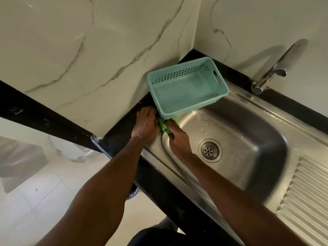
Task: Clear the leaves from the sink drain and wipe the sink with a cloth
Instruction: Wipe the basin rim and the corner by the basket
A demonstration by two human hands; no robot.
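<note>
The steel sink (pixel 252 139) has a round drain (pixel 210 150) in its basin, and I see no leaves on it, only water drops. A green cloth (pixel 164 126) lies bunched at the sink's left rim, just under the corner of a teal plastic basket (pixel 156 86). My right hand (pixel 178 139) is closed on the cloth. My left hand (pixel 145 125) presses against the cloth and the basket's near corner from the left, fingers curled; whether it grips the cloth I cannot tell.
The empty teal basket sits tilted over the sink's back left corner, partly on the black countertop (pixel 124 132). A chrome tap (pixel 276 70) stands at the back right. The ribbed drainboard (pixel 307 197) lies to the right. Marble walls close the corner.
</note>
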